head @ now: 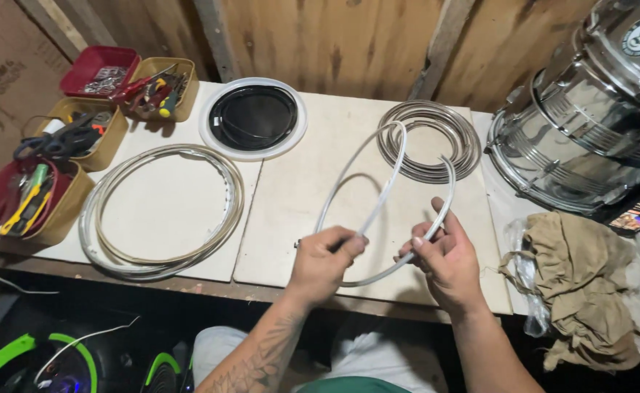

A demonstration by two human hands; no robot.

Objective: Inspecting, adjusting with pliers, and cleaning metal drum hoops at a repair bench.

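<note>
I hold a thin white metal strip [385,191] bent into an open loop above the white board [313,167]. My left hand [325,262] grips the near part of the strip where one end curves up and away. My right hand [447,262] pinches the other side of the loop, with its free end rising toward the coil behind. A coil of grey metal hoops [429,142] lies flat just beyond the loop.
A stack of larger hoops [161,211] lies at left, and a black drumhead in a white rim [253,118] sits at the back. Tool-filled trays [80,131] line the left edge. A chrome drum shell [589,124] and a tan rag [582,284] are at right.
</note>
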